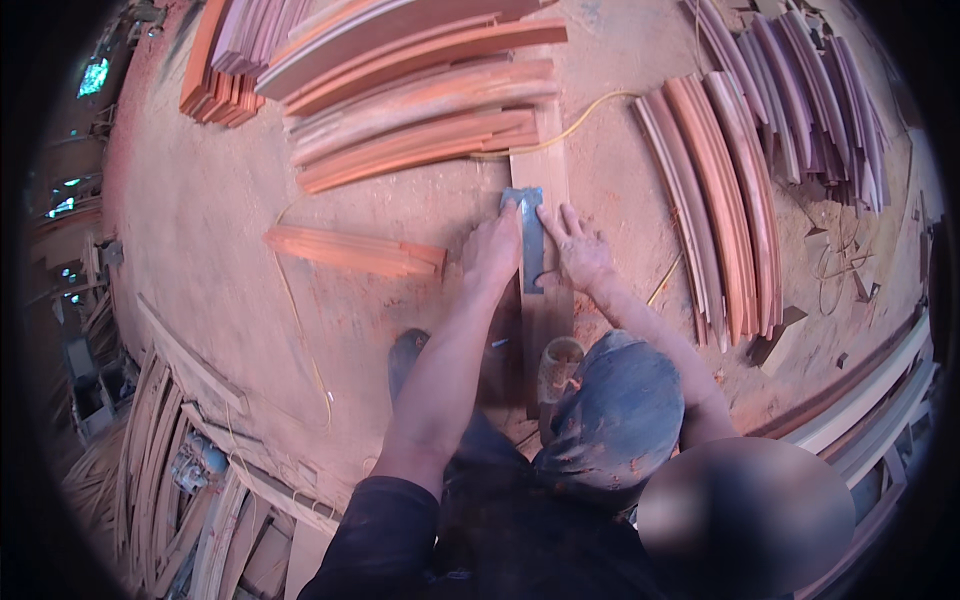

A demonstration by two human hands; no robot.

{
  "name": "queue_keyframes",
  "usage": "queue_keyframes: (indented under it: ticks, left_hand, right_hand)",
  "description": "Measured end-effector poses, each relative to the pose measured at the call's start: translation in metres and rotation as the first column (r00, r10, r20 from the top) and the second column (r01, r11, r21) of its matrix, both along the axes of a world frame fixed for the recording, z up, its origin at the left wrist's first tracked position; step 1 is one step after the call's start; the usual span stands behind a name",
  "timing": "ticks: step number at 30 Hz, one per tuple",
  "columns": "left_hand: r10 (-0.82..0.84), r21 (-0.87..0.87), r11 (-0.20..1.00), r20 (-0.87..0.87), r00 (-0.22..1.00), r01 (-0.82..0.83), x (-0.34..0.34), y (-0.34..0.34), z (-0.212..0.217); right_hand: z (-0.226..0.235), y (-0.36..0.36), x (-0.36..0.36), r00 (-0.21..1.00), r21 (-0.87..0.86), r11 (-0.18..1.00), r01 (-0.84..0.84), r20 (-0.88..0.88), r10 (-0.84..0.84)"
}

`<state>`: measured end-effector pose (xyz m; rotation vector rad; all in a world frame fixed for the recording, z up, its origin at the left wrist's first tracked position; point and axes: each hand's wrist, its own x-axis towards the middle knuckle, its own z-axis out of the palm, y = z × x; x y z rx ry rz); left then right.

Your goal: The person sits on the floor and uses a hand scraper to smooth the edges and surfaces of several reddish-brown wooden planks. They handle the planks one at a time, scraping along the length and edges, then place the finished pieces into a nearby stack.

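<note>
The left hand (492, 250) is curling its fingers around the grey metal scraper (530, 240), which is lying along the plank (545, 310) on the sawdust-covered floor (200, 220). The right hand (578, 250) is spreading its fingers flat, pressing beside the scraper's right edge.

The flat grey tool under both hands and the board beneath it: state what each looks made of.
The flat grey tool looks like bare metal, going by its dull grey sheen and thin, straight edges. The board looks like unfinished reddish wood, matte and dusty, matching the curved strips nearby.
</note>
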<state>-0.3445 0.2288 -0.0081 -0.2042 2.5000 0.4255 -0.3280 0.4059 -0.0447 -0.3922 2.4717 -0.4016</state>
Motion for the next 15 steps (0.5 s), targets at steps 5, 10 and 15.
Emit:
queue_keyframes:
  ticks: [5,10,15]
  left_hand:
    - [0.052,0.009,0.999,0.060,0.997,-0.052,0.045,0.003,0.012]
    - [0.035,0.012,0.999,0.088,0.996,-0.036,0.105,0.000,0.006]
    - [0.052,0.036,0.998,0.021,0.998,-0.052,0.168,0.001,0.003]
  right_hand:
    - [0.001,-0.001,0.000,1.000,-0.008,1.000,0.011,0.004,-0.011]
    - [0.004,-0.003,0.002,0.999,0.021,1.000,0.010,-0.052,-0.009]
    - [0.004,-0.004,0.003,0.998,0.049,0.999,0.005,-0.061,-0.002]
